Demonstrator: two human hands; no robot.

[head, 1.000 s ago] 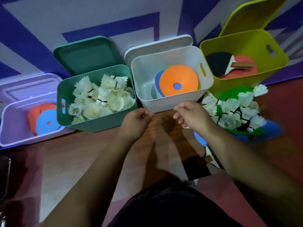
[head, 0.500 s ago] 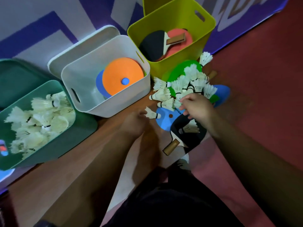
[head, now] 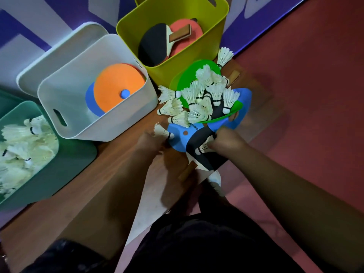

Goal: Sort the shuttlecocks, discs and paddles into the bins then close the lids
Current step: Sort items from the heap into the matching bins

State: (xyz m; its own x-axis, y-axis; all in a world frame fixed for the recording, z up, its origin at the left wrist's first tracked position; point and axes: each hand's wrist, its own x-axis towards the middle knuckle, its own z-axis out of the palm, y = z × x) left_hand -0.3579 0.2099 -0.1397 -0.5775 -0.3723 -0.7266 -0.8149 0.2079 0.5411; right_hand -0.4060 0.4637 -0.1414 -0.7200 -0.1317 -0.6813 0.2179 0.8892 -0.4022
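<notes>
Head camera, looking down at a person's two bare forearms reaching over a brown wooden floor [head: 118, 174].

The right hand [head: 226, 142] rests on a black table-tennis paddle with a wooden handle [head: 204, 162] that lies on the floor. Its fingers are curled around a white feather shuttlecock [head: 203, 148], whose feathers stick out from the fist. The hand is blurred.

The left hand [head: 151, 143] is just beside a single shuttlecock [head: 162, 132] lying at the edge of a flat blue disc [head: 177, 143]. Blur hides the fingers, so I cannot tell whether they hold it.

Past the hands is an unsorted heap. Loose white shuttlecocks [head: 204, 95] are piled on a bright green disc [head: 189, 75], with a second blue disc [head: 244, 101] under its right side.

Three open bins stand in a row beyond.

- On the left, a teal plastic bin [head: 65, 166] is full of stored shuttlecocks [head: 23, 150].
- In the middle, a white plastic bin [head: 110, 127] holds an orange foam disc [head: 116, 85] leaning over a blue foam disc [head: 91, 99]. Its white lid [head: 49, 62] stands open behind it.
- On the right, touching the heap, a yellow-green plastic bin [head: 167, 69] holds a black paddle [head: 151, 44] and a red paddle [head: 197, 32].
</notes>
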